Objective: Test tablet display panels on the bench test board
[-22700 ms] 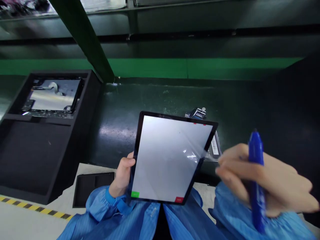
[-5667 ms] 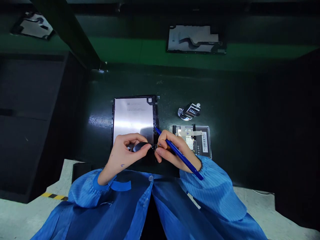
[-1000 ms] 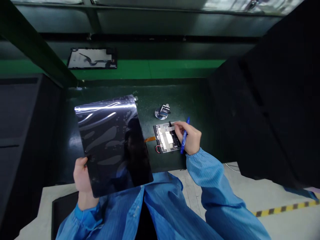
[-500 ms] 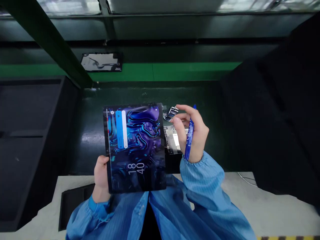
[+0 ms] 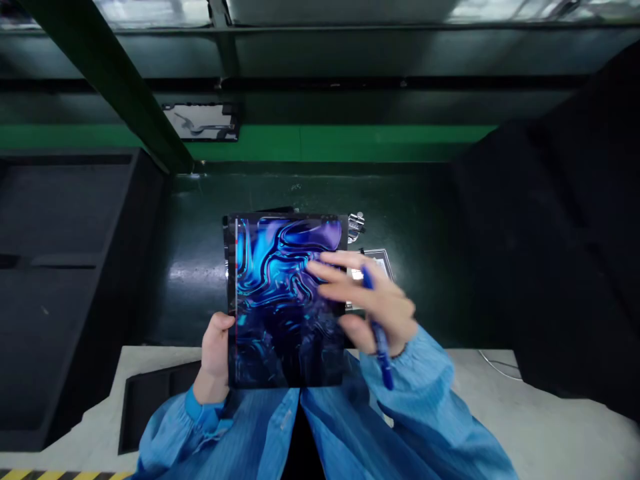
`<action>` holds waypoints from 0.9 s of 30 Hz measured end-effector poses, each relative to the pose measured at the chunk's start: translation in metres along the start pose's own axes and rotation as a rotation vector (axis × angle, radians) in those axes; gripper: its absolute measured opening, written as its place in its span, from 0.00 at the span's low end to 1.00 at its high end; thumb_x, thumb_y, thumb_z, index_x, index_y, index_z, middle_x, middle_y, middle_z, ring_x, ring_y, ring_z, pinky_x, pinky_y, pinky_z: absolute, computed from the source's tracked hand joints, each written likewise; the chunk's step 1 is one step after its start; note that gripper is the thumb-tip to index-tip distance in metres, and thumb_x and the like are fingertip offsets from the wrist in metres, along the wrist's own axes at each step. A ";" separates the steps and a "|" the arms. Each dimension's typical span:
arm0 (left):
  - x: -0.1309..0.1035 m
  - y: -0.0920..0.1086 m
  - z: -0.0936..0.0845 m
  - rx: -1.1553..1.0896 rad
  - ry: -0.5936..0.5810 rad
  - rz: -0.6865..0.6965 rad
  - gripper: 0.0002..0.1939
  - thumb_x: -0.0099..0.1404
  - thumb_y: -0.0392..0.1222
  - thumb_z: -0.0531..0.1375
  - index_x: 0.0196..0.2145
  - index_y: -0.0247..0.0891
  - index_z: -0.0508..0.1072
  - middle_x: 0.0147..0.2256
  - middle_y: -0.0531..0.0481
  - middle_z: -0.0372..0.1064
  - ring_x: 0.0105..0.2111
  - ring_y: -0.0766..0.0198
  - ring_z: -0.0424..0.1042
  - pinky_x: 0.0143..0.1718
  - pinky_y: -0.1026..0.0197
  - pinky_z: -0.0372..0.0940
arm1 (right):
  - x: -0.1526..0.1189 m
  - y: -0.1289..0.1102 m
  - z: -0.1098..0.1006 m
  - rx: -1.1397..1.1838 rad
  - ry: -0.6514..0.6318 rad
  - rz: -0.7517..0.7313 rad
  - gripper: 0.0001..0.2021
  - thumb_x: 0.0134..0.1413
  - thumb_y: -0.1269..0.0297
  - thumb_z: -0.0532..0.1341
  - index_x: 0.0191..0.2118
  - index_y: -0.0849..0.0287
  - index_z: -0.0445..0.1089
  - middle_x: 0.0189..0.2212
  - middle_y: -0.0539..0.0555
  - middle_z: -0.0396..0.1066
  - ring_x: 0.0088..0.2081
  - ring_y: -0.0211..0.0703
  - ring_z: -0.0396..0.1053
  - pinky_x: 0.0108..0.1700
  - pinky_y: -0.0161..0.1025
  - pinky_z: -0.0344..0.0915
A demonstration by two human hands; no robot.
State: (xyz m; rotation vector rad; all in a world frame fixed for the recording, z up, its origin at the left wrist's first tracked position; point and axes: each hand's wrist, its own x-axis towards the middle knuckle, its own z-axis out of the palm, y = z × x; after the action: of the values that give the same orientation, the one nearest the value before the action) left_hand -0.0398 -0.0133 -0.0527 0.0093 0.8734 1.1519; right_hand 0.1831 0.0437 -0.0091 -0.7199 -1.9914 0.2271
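Observation:
My left hand [image 5: 216, 347] grips the lower left edge of a tablet [image 5: 280, 333], thumb on its front, other fingers hidden beneath. The lit screen shows blue and purple swirls. Over the right part of the screen is my right hand [image 5: 375, 303], blurred, fingers stretched out; I cannot tell whether they touch the glass. A blue marker [image 5: 381, 353] is tucked in that hand, its lower end sticking out by the wrist. Behind the tablet's right edge, a small shiny metal part [image 5: 356, 225] and a pale panel-like part with a metallic frame [image 5: 383, 259] are partly covered.
Beneath lies a dark green bench top [image 5: 425, 220]. A flat frame with a pale reflective face [image 5: 203, 123] rests on the green ledge at the back. Black trays or boxes [image 5: 65, 213] stand at the left, and a large dark shape [image 5: 540, 253] rises at the right.
My right hand has moved left over the screen, its fingers unfolding, the marker still in it. The clock and notification panels have gone from the screen. The tablet appears slightly further right.

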 end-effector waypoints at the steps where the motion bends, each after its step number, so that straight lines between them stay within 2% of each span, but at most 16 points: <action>1: -0.001 0.001 0.003 0.020 -0.006 0.004 0.16 0.46 0.38 0.55 0.31 0.36 0.80 0.37 0.44 0.78 0.49 0.39 0.74 0.49 0.43 0.72 | 0.003 0.003 -0.004 -0.028 0.133 0.077 0.14 0.69 0.60 0.50 0.51 0.55 0.70 0.48 0.57 0.77 0.51 0.51 0.74 0.49 0.52 0.74; 3: -0.002 0.003 0.009 0.050 -0.042 0.009 0.15 0.44 0.37 0.56 0.29 0.36 0.79 0.37 0.45 0.78 0.49 0.38 0.74 0.48 0.44 0.72 | 0.009 0.013 -0.012 -0.121 0.377 0.278 0.13 0.68 0.62 0.53 0.50 0.56 0.71 0.46 0.57 0.77 0.44 0.50 0.77 0.42 0.47 0.75; 4: -0.003 0.004 0.011 0.062 -0.069 0.008 0.15 0.44 0.37 0.56 0.29 0.36 0.79 0.36 0.45 0.78 0.48 0.37 0.74 0.47 0.44 0.73 | 0.012 0.019 -0.016 -0.168 0.425 0.364 0.12 0.67 0.62 0.54 0.49 0.57 0.71 0.45 0.57 0.77 0.42 0.48 0.77 0.41 0.46 0.74; 5: -0.004 0.005 0.013 0.069 -0.094 0.000 0.14 0.44 0.37 0.56 0.28 0.36 0.79 0.36 0.44 0.78 0.48 0.37 0.74 0.47 0.44 0.73 | 0.015 0.026 -0.019 -0.210 0.411 0.429 0.11 0.66 0.62 0.56 0.48 0.57 0.71 0.43 0.56 0.77 0.40 0.47 0.76 0.40 0.44 0.73; 7: -0.005 0.004 0.012 0.069 -0.124 -0.033 0.13 0.45 0.38 0.57 0.27 0.36 0.79 0.36 0.43 0.78 0.48 0.37 0.74 0.47 0.44 0.73 | 0.020 0.038 -0.023 -0.286 0.204 0.481 0.09 0.65 0.59 0.58 0.43 0.57 0.72 0.35 0.53 0.77 0.36 0.44 0.75 0.38 0.40 0.70; 9: -0.006 0.002 0.008 0.045 -0.121 -0.071 0.13 0.47 0.38 0.56 0.28 0.36 0.79 0.36 0.43 0.78 0.47 0.38 0.75 0.47 0.43 0.73 | 0.022 0.044 -0.024 -0.382 0.020 0.451 0.12 0.66 0.57 0.58 0.34 0.57 0.71 0.26 0.51 0.72 0.29 0.40 0.71 0.32 0.36 0.65; 11: -0.006 0.000 0.004 0.009 -0.098 -0.092 0.15 0.48 0.38 0.55 0.30 0.35 0.80 0.37 0.43 0.78 0.47 0.39 0.75 0.48 0.43 0.72 | 0.023 0.041 -0.024 -0.495 -0.038 0.387 0.16 0.68 0.58 0.56 0.28 0.57 0.68 0.22 0.50 0.67 0.25 0.38 0.66 0.27 0.36 0.60; 13: -0.006 -0.001 0.003 -0.017 -0.073 -0.094 0.17 0.48 0.38 0.55 0.33 0.35 0.80 0.37 0.42 0.78 0.47 0.40 0.75 0.48 0.43 0.72 | 0.022 0.030 -0.024 -0.568 -0.037 0.276 0.16 0.67 0.61 0.57 0.26 0.58 0.67 0.21 0.51 0.66 0.25 0.39 0.65 0.26 0.37 0.58; 15: -0.006 -0.001 0.006 -0.019 -0.071 -0.099 0.18 0.47 0.38 0.54 0.34 0.35 0.80 0.38 0.42 0.78 0.46 0.39 0.76 0.47 0.43 0.72 | 0.020 0.015 -0.027 -0.483 -0.063 0.135 0.13 0.65 0.63 0.61 0.27 0.58 0.67 0.22 0.51 0.67 0.25 0.39 0.65 0.27 0.37 0.59; 18: -0.007 0.001 0.014 0.010 -0.115 -0.081 0.20 0.45 0.39 0.55 0.35 0.35 0.80 0.37 0.43 0.78 0.46 0.38 0.75 0.47 0.43 0.72 | 0.018 -0.007 -0.037 -0.123 -0.142 -0.013 0.09 0.60 0.64 0.66 0.28 0.56 0.69 0.22 0.48 0.67 0.24 0.37 0.64 0.25 0.37 0.61; 23: -0.010 0.004 0.021 0.096 -0.178 0.018 0.18 0.44 0.40 0.57 0.33 0.36 0.80 0.36 0.43 0.78 0.47 0.36 0.75 0.45 0.43 0.73 | 0.016 -0.026 -0.048 0.332 -0.206 0.001 0.13 0.60 0.62 0.65 0.26 0.59 0.70 0.18 0.47 0.64 0.21 0.34 0.62 0.21 0.36 0.60; 25: -0.011 0.004 0.019 0.106 -0.166 0.028 0.18 0.43 0.40 0.57 0.33 0.36 0.80 0.36 0.44 0.78 0.47 0.35 0.75 0.44 0.43 0.74 | 0.012 -0.027 -0.048 0.407 -0.214 0.016 0.14 0.61 0.62 0.65 0.25 0.59 0.68 0.17 0.47 0.63 0.19 0.33 0.61 0.20 0.35 0.58; 27: -0.011 0.004 0.016 0.109 -0.154 0.021 0.19 0.43 0.40 0.57 0.34 0.36 0.80 0.36 0.44 0.78 0.47 0.35 0.75 0.44 0.43 0.74 | 0.003 -0.026 -0.049 0.298 -0.225 0.001 0.17 0.64 0.57 0.61 0.24 0.56 0.66 0.15 0.45 0.60 0.17 0.33 0.60 0.20 0.34 0.59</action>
State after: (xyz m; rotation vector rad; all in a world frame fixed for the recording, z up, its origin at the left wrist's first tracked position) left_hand -0.0347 -0.0134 -0.0329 0.1953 0.7994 1.1068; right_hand 0.2131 0.0176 0.0300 -0.5206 -2.1070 0.6149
